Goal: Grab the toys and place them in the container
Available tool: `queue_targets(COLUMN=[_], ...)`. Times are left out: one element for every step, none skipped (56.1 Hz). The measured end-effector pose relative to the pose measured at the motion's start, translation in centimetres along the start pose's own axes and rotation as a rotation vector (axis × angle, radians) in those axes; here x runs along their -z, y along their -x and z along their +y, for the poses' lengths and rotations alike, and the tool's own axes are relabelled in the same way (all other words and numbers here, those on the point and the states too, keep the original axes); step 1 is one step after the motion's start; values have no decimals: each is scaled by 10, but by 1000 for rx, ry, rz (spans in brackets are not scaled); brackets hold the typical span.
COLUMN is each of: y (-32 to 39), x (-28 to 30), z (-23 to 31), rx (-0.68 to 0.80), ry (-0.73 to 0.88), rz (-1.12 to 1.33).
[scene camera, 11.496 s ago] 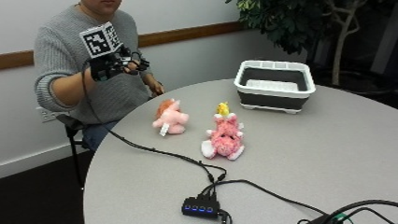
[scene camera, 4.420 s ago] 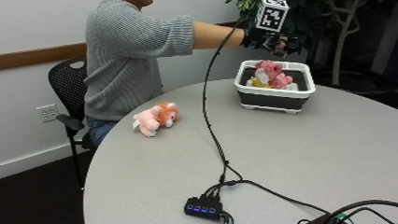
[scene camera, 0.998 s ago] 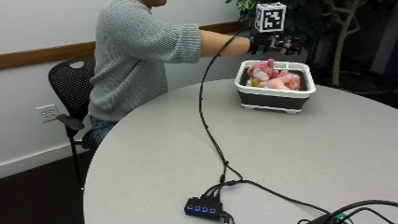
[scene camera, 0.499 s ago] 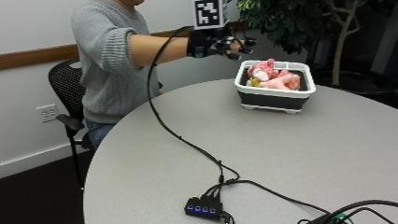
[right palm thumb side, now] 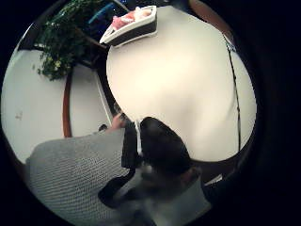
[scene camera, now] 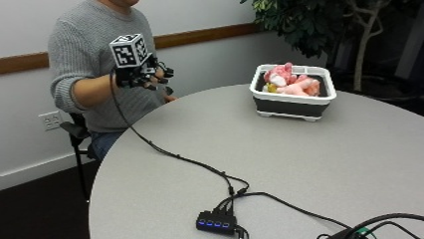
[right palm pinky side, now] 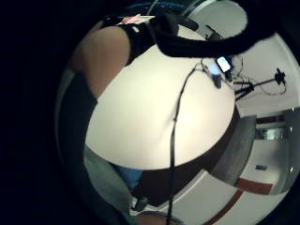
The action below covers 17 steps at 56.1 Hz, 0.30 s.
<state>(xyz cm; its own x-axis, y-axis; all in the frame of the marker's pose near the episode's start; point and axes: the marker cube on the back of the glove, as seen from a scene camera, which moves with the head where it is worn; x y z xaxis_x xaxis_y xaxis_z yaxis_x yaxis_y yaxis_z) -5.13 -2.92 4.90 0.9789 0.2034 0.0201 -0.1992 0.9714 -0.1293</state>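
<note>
Since half a second ago the gloved right hand (scene camera: 142, 75) has come away from the container (scene camera: 293, 100) and back toward the person's chest; it is now in the air above the near edge of the bench (scene camera: 278, 164), well apart from the container. Its fingers are loosely bent and spread, and they hold nothing.

Both pink plush toys (scene camera: 289, 80) lie inside the container — they are piled together and rise a little above its white rim, with a small yellow part showing beside them. In the thumb side palm view the same container (right palm thumb side: 132, 26) is seen far across the pale bench top (right palm thumb side: 183, 80), with the pink toys (right palm thumb side: 128, 18) in it.

A black cable (scene camera: 173, 155) runs from the glove down over the bench to a small hub with blue lights (scene camera: 216, 221). Behind the container stands a leafy plant (scene camera: 311, 22). The person wears a grey sweater (scene camera: 86, 45).
</note>
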Motion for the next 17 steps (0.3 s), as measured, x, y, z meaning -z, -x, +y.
queue_targets(y=[-1, -2, -3, -4, -5, -7, -9, -11, -13, -15, -16, -17, -19, -20, -21, -22, -22], x=[-2, -3, -4, -5, -5, -5, -5, -5, -4, -4, -4, -4, -4, -4, -5, -5, -5], z=[4, 8, 11, 13, 15, 16, 16, 17, 17, 17, 18, 18, 18, 18, 18, 18, 18], rx=[-10, -18, -27, -34, -42, -49, -54, -59, -62, -64, -67, -69, -70, -72, -73, -74, -74], ry=[-2, -5, -10, -16, -23, -29, -35, -39, -42, -43, -43, -43, -43, -43, -45, -46, -46], rz=[-9, -16, -20, -23, -24, -24, -23, -22, -21, -21, -21, -23, -26, -30, -34, -37, -39])
